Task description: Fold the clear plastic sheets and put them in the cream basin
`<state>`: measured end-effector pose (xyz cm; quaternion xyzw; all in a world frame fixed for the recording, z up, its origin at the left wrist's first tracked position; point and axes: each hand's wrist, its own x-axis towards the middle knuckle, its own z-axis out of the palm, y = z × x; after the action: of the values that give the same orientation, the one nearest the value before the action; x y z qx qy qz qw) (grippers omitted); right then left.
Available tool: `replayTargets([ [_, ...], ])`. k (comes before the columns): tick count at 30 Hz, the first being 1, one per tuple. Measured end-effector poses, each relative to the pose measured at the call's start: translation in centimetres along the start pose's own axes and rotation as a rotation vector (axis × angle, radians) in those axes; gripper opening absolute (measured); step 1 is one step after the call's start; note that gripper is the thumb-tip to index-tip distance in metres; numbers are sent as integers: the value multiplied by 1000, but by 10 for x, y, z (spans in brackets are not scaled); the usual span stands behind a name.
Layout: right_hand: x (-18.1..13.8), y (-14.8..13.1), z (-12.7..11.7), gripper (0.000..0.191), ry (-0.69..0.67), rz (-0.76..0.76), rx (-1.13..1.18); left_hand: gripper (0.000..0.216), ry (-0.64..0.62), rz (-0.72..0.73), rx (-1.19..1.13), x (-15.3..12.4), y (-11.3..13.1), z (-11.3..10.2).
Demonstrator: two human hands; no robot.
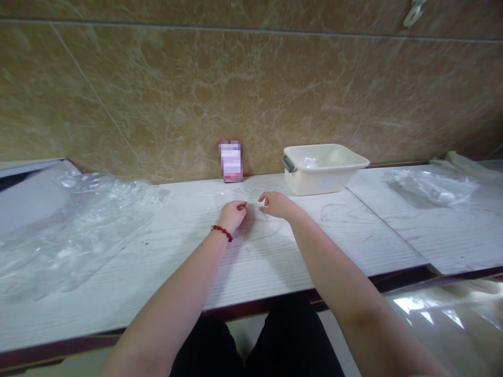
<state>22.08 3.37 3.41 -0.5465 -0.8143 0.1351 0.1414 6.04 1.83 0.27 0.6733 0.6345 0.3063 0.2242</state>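
My left hand (233,215), with a red bead bracelet (222,231) at its wrist, is closed in a pinch just above the white wood-grain table (251,283). Whatever lies between its fingertips is too small to make out. A short gap to the right, my right hand (276,204) curves toward it, thumb and forefinger apart, nothing visible between them. Faint clear film seems to lie on the table around both hands, though its outline is hard to see. Behind my right hand stands a cream plastic bin (320,180) with a grey handle clip, holding some clear plastic.
A phone (231,161) with a blurred screen leans upright against the brown marbled wall (176,94). Clear plastic sheeting (74,230) spreads over the table's left side. More clear plastic (436,187) lies at the right, past a table seam.
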Motion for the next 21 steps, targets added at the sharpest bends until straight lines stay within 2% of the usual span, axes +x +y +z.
replayTargets([
  [5,-2,-6,5,20,-64,7,-40,34,28,13,91,-1,0,0],
  [16,-2,-4,5,34,-153,-33,-135,33,18,63,355,-3,5,-3],
  [18,-1,-3,5,33,-136,-3,-148,34,12,85,388,-3,6,-3],
  [21,1,0,7,28,-36,76,-160,34,-3,136,434,-4,7,-3],
])
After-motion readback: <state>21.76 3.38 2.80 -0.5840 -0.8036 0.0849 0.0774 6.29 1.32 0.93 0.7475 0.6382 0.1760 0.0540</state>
